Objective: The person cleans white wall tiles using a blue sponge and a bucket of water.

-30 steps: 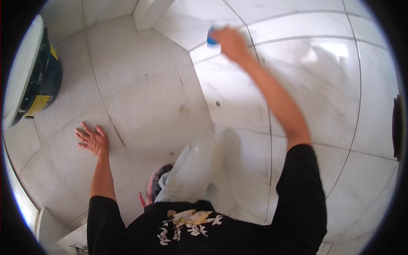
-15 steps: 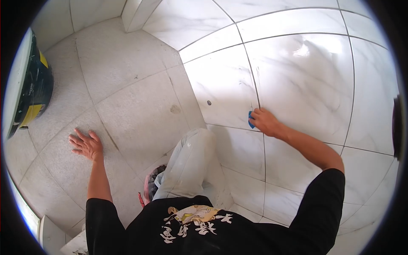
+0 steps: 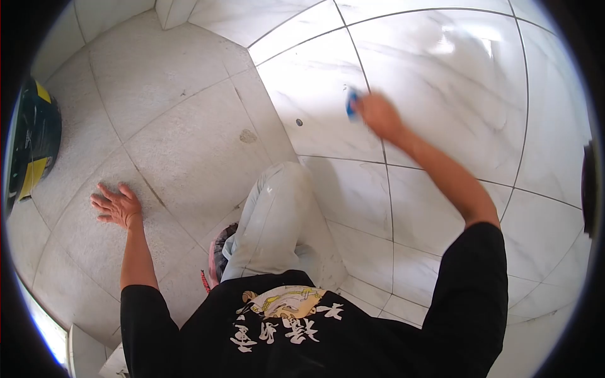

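Observation:
My right hand (image 3: 380, 116) is closed around a small, flat blue scraper (image 3: 352, 104), slightly blurred. It is up at the white marbled wall tiles (image 3: 441, 101), beside the dark upright joint (image 3: 355, 47) between two of them. Small dark marks show on the tile just above the scraper. My left hand (image 3: 120, 206) lies palm down on the dusty grey floor tile (image 3: 183, 154), its fingers spread and nothing in them.
At the left edge stands a dark green bucket with yellow patches (image 3: 44, 135). A small dark round spot (image 3: 299, 122) marks the low wall tile. My bent knee (image 3: 287, 179) is close to the wall's foot. A dark object (image 3: 590, 189) juts in at the right.
My right hand has moved up the wall with the blue scraper, from near the lower tile joint. My left hand stays flat on the floor. The view has shifted slightly.

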The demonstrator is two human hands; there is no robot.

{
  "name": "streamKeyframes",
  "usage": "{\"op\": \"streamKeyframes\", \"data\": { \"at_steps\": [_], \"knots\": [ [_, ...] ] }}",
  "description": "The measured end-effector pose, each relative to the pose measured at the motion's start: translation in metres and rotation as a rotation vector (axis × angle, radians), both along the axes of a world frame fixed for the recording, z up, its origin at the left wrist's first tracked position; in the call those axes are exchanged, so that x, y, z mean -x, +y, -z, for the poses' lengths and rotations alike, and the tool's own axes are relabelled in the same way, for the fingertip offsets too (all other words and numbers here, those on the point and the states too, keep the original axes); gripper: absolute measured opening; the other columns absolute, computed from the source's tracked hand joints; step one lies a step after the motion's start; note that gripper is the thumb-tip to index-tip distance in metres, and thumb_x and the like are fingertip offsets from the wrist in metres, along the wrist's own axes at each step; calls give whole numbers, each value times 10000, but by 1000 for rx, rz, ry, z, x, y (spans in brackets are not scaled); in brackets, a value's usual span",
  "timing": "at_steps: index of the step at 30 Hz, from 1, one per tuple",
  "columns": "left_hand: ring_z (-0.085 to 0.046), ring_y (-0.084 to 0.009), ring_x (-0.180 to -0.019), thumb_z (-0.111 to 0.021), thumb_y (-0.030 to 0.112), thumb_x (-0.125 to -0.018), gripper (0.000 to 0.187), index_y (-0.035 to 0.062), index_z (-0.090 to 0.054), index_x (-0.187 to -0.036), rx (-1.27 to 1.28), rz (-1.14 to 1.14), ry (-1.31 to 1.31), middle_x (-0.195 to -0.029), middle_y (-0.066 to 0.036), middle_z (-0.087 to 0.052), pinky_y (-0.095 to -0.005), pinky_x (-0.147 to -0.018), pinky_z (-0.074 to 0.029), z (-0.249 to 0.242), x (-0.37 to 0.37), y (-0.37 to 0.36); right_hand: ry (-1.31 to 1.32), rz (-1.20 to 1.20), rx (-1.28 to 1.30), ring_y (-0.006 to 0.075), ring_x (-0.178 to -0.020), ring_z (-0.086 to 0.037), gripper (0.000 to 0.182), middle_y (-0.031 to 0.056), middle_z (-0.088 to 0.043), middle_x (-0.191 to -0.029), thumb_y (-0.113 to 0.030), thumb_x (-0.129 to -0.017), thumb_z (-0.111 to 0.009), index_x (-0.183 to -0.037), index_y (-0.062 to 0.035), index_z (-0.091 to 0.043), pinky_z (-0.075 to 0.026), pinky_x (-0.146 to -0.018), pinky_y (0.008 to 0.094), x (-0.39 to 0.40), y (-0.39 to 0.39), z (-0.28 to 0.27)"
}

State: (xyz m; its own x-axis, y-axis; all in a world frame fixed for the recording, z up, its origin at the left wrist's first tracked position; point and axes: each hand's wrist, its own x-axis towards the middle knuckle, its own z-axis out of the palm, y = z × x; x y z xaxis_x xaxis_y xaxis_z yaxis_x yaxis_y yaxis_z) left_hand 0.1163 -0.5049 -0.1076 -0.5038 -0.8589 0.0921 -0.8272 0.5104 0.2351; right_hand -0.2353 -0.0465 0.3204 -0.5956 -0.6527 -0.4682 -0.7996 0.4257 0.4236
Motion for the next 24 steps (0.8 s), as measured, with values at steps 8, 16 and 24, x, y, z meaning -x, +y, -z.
{"op": "streamKeyframes", "data": {
  "at_steps": [8, 16, 24],
  "knots": [
    [15, -399, -1538, -337, 557, -1000, 755, 170, -117, -1610, -18, 22, -37, -1658, -223, -36, -651, -1183, -13, -4, -3, 0, -153, -161, 211, 337, -977, -641, 337, 140, -698, -1038, 6, -730, -644, -1047, -88, -709, -501, -885, 442, 26, -37, 15],
    [5, -380, -1542, -364, 542, -992, 743, 177, -155, -1604, -44, -21, -46, -1661, -212, -44, -636, -1191, -12, 8, -4, -4, 86, -360, 67, 303, -867, -625, 118, 143, -646, -871, -119, -870, -585, -931, -47, -656, -503, -757, 457, 67, -31, 63],
    [-23, -375, -1540, -358, 565, -986, 748, 191, -163, -1603, -31, -25, -87, -1657, -206, -64, -626, -1195, -19, -6, 1, 1, -205, -218, -145, 317, -934, -644, 196, 138, -698, -918, 4, -758, -605, -910, -89, -686, -531, -793, 468, 49, -45, 72]
  ]
}}
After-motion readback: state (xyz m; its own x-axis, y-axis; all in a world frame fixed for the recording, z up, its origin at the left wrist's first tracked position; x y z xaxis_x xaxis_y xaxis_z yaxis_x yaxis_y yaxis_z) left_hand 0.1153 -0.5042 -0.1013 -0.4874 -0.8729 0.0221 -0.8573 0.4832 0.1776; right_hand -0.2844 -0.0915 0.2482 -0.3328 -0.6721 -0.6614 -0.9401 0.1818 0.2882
